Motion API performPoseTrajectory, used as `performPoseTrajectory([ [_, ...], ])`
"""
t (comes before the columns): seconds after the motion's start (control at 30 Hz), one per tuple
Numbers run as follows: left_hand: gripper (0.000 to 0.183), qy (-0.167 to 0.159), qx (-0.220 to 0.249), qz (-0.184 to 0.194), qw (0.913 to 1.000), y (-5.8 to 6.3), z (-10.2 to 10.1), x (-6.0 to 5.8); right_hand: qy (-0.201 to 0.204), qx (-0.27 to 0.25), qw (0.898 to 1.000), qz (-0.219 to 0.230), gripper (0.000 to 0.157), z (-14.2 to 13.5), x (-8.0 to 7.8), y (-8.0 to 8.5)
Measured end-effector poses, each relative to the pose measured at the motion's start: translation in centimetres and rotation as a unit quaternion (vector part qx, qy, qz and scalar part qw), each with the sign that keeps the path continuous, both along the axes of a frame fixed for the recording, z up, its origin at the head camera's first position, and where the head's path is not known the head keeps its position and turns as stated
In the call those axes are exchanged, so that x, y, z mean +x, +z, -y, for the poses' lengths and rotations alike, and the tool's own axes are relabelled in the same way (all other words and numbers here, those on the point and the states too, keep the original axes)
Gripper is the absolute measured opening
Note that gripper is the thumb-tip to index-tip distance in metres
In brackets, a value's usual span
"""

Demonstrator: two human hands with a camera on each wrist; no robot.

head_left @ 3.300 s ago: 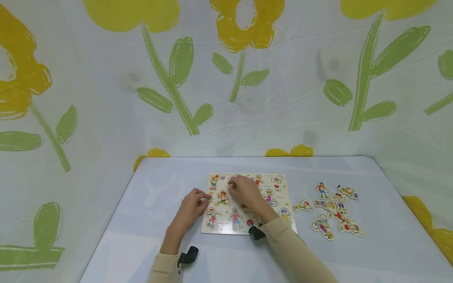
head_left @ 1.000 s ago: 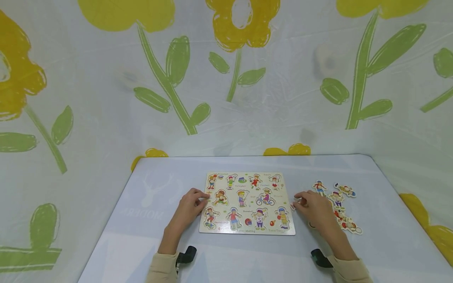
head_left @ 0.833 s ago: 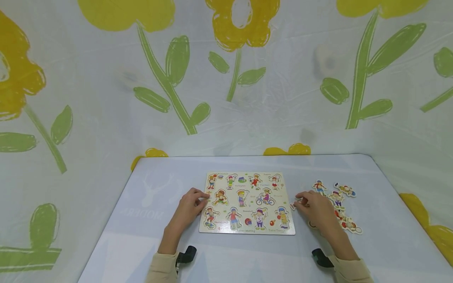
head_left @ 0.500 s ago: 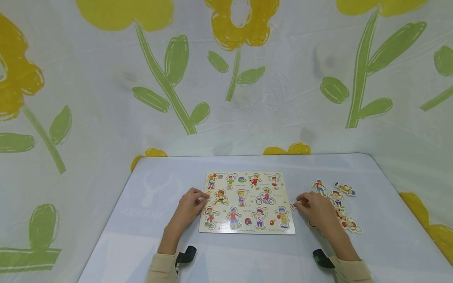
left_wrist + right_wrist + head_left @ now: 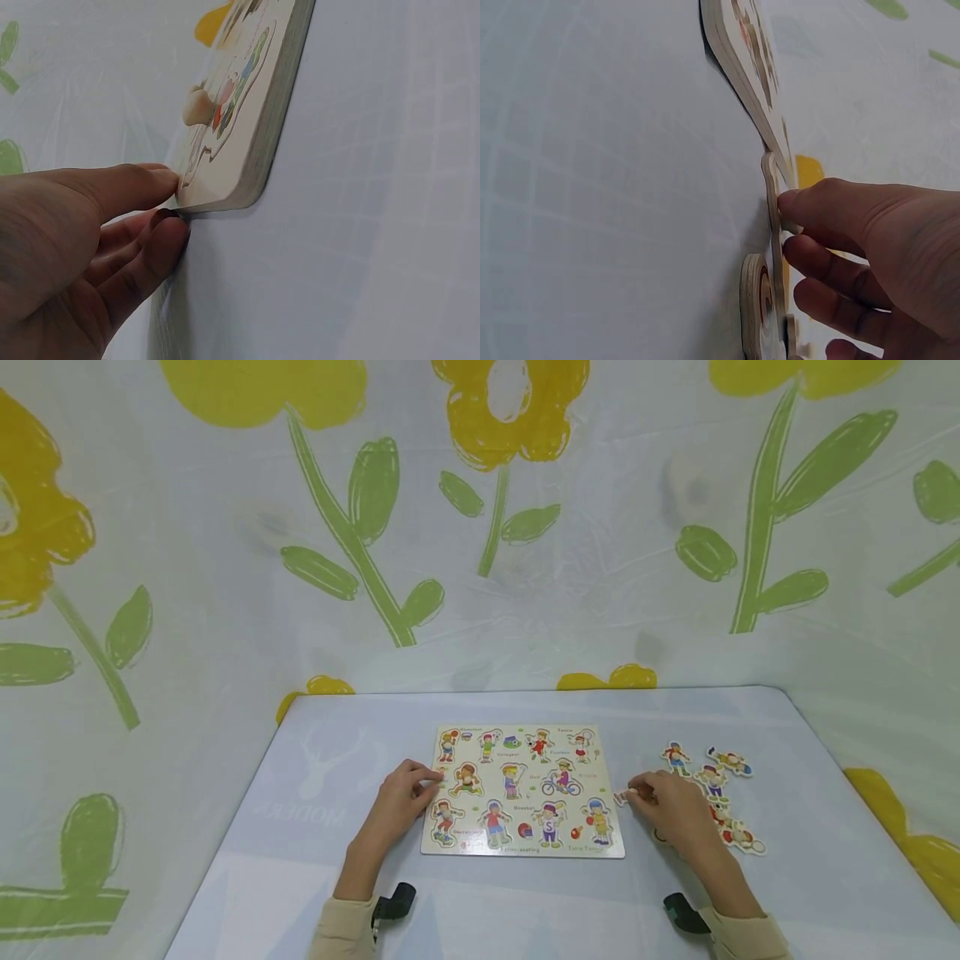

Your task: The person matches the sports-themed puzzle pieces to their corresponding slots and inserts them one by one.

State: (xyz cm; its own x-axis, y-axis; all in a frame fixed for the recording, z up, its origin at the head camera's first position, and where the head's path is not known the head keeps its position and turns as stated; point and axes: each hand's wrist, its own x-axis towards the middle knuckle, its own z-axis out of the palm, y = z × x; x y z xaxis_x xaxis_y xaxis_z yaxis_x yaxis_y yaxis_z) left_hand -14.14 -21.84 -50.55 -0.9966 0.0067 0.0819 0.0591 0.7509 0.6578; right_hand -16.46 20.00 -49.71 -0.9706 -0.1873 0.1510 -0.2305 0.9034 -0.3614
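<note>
A wooden peg puzzle board (image 5: pixel 468 752) with printed sports figures lies on the table; some pieces with round knobs sit in it. My left hand (image 5: pixel 405 795) holds the board at its left edge. In the left wrist view, its thumb touches the board's edge (image 5: pixel 255 169), fingers just below; a wooden knob (image 5: pixel 197 107) stands up nearby. To the right of the board, my right hand (image 5: pixel 670 806) pinches a flat puzzle piece (image 5: pixel 621 797) by its knob. This piece (image 5: pixel 773 187) lies low, its end against the board's edge; the hand hides most of it.
Several loose figure pieces lie right of the board: a standing figure (image 5: pixel 677 759), one lying sideways (image 5: pixel 729 762), a purple-clad figure (image 5: pixel 712 782) and a red one (image 5: pixel 742 837). Some overlap. A flowered curtain (image 5: pixel 480 610) hangs behind the table (image 5: pixel 480 902).
From over the upper middle of the board, my right hand has moved right to the loose pieces and taken a piece's knob. The left hand stays at the left edge; little has moved lately.
</note>
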Motion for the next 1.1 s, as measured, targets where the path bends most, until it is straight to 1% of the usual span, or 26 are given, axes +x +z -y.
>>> performPoseTrajectory([
  [0.3,0.018,0.002,0.004,0.004,1.0,0.11,-0.03,0.07,-0.002,0.001,1.0,-0.004,0.016,0.18,0.27,0.27],
  [0.7,0.018,-0.003,-0.002,-0.002,1.0,-0.14,0.02,0.06,0.0,0.003,1.0,-0.03,0.014,0.18,0.25,-0.14],
  [0.93,0.018,0.003,0.004,0.002,1.0,-0.19,0.07,0.0,-0.001,0.004,0.999,-0.039,0.015,0.19,0.28,-0.26],
  [1.1,0.018,-0.001,0.004,-0.003,1.0,-0.2,0.05,0.03,-0.003,0.005,0.999,-0.04,0.014,0.2,0.32,-0.17],
])
